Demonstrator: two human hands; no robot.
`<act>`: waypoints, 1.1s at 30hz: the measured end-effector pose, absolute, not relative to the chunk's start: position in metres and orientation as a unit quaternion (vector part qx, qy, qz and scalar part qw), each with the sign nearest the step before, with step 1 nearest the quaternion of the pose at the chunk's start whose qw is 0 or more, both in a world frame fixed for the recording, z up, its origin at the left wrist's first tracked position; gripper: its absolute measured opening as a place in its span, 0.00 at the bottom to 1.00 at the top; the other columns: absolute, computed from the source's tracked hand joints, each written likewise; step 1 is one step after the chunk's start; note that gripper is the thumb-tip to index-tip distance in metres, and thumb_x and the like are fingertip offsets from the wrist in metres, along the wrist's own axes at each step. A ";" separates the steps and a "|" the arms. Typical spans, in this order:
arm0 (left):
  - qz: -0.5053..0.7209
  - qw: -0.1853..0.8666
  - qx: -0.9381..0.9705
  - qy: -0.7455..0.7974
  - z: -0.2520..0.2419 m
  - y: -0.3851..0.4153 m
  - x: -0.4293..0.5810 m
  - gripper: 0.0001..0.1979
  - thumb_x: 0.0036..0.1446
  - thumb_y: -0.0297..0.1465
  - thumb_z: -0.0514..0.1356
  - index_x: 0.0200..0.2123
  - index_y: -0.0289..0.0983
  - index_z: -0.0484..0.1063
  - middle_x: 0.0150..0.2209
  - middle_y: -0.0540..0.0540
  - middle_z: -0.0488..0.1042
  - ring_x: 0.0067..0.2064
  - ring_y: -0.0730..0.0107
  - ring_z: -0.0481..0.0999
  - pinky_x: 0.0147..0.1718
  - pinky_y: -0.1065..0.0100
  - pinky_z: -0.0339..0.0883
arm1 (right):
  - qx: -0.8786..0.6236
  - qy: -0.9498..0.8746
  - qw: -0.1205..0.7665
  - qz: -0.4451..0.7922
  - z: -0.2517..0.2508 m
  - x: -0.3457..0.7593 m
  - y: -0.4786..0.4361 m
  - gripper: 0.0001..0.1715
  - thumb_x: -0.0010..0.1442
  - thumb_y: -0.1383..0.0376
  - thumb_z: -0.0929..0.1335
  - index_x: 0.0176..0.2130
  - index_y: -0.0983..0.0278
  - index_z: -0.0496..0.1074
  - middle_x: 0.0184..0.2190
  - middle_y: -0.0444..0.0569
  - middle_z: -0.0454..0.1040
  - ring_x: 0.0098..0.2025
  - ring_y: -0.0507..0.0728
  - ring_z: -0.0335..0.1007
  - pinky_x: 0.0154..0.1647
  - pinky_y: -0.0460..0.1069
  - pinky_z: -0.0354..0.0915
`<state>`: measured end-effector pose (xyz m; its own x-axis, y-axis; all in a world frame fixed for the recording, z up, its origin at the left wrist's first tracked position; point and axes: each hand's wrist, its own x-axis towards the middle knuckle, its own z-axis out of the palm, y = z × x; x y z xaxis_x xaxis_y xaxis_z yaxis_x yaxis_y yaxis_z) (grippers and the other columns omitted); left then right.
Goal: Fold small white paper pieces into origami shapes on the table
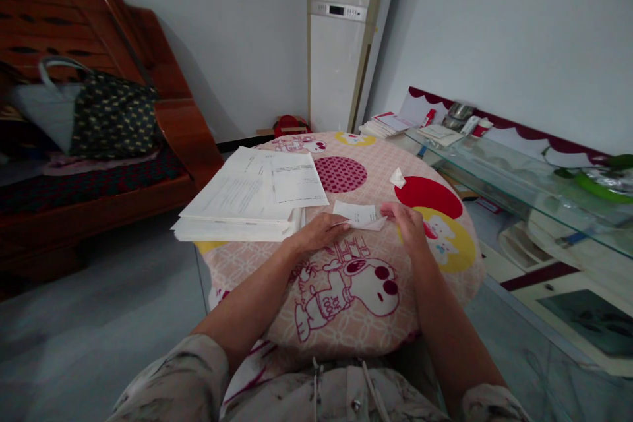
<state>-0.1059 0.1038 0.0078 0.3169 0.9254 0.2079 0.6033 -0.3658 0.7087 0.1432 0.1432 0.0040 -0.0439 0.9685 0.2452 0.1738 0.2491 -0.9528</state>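
Paper slip: one folded slip (355,212), at the centre of the frame, lying low over the bench (363,331) between the two hands; printed lines show on it, too small to read.
Slip's direction: long axis runs left to right, dipping slightly to the right; a narrow flap along its lower edge tapers to a point at the right end.
Left hand: the hand (322,231) is at the slip's lower left end, fingers pinching its edge.
Right hand: the hand (403,216) is at the slip's right end, fingers bent and close together; whether they grip the flap, I cannot tell.
Paper stack: one thick stack (232,201), left of centre, sheets uncounted; one sheet (298,178) lies askew on top, its print unreadable.
White scrap: one small crumpled piece (397,178), right of centre, well apart from the stack.
Cloth: one pink cover (225,265) with two dog figures, one at the near side and one at the far edge; "COOL" reads on the nearer dog's shirt.
Bag: one patterned handbag (113,112), upper left of the frame.
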 end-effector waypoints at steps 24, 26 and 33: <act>0.216 0.180 0.674 0.683 -0.007 0.122 -0.088 0.08 0.57 0.31 0.61 0.28 0.35 0.77 0.29 0.44 0.77 0.33 0.65 0.74 0.36 0.66 0.64 | -0.597 -0.714 0.303 0.207 -0.010 0.123 0.140 0.15 0.47 0.64 0.66 0.15 0.62 0.60 0.13 0.40 0.56 0.20 0.50 0.53 0.23 0.47 0.49; 0.205 0.166 0.670 0.694 -0.007 0.121 -0.088 0.08 0.58 0.32 0.61 0.29 0.35 0.77 0.32 0.42 0.78 0.35 0.63 0.75 0.38 0.65 0.65 | -0.605 -0.720 0.291 0.176 -0.009 0.120 0.140 0.15 0.47 0.64 0.66 0.15 0.62 0.60 0.13 0.40 0.56 0.21 0.50 0.53 0.24 0.47 0.49; 0.166 0.144 0.669 0.710 -0.004 0.119 -0.088 0.09 0.59 0.33 0.60 0.35 0.34 0.79 0.37 0.42 0.80 0.41 0.63 0.77 0.43 0.68 0.67 | -0.632 -0.730 0.242 0.095 -0.011 0.116 0.136 0.12 0.50 0.66 0.67 0.18 0.65 0.71 0.18 0.45 0.68 0.24 0.51 0.56 0.27 0.47 0.50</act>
<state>-0.0875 0.1188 -0.0039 -0.0620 0.9979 0.0169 0.9021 0.0488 0.4287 0.1162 0.1363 -0.0106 -0.0838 0.9690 0.2325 0.8770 0.1825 -0.4444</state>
